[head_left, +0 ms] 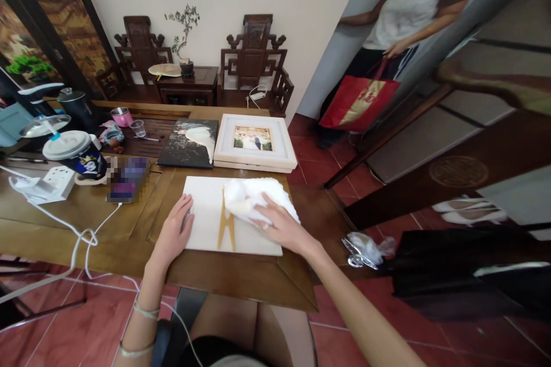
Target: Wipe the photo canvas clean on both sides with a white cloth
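Note:
A white panel (202, 229) lies flat near the front edge of the wooden table. On it is a flat golden-yellow piece with two splayed legs (226, 229), its upper part beside a bunched white cloth (241, 195). My right hand (279, 222) grips the cloth and presses it on the panel's right half; the cloth spreads past the panel's upper right corner. My left hand (175, 228) rests on the panel's left edge, its fingers stretched out and the thumb apart.
Behind the panel are a dark picture (189, 143) and stacked white frames (253, 160). To the left stand a lidded cup (81, 155), a phone (128, 179) and a power strip (55, 183) with loose cables. A person holding a red bag (361, 102) stands at the right.

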Motion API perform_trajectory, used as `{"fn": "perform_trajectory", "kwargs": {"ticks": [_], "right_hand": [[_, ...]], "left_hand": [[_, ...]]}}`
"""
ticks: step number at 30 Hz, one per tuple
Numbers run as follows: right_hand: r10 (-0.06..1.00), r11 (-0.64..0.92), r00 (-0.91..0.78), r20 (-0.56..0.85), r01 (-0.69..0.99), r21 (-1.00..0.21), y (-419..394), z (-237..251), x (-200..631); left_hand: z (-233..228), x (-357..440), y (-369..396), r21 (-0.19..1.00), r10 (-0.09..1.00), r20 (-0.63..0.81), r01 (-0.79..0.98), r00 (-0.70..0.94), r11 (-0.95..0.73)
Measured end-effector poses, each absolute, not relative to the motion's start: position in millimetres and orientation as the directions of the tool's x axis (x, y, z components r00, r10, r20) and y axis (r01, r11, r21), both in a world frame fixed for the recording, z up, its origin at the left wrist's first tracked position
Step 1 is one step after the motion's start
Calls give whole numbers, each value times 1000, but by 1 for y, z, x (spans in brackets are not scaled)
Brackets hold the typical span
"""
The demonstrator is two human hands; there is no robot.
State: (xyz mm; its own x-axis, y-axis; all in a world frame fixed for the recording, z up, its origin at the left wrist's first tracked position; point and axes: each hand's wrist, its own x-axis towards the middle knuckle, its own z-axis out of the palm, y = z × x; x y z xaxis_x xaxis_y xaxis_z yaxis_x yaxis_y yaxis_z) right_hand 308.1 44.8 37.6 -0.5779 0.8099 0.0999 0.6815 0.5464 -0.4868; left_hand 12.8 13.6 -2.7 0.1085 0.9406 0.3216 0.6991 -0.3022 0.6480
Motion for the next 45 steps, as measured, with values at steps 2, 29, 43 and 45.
{"fn": "perform_trajectory", "kwargs": {"ticks": [2, 29, 43, 45], "right_hand": [[815, 551, -564, 130, 686, -475, 68, 36, 296], [806, 575, -560, 191, 665, -477, 62, 40, 296], [718, 651, -687, 116, 602, -462, -43, 49, 296], [688, 647, -721, 85, 556, -522, -47, 57, 306]], "left_hand": [[-3, 13, 13, 649, 938, 329, 696, 107, -307], [-3, 12, 14, 637, 938, 327, 706, 115, -309], [-3, 13, 14, 652, 939, 326, 694, 105, -304], [-3, 13, 14, 650, 940, 323, 697, 109, -304]]}}
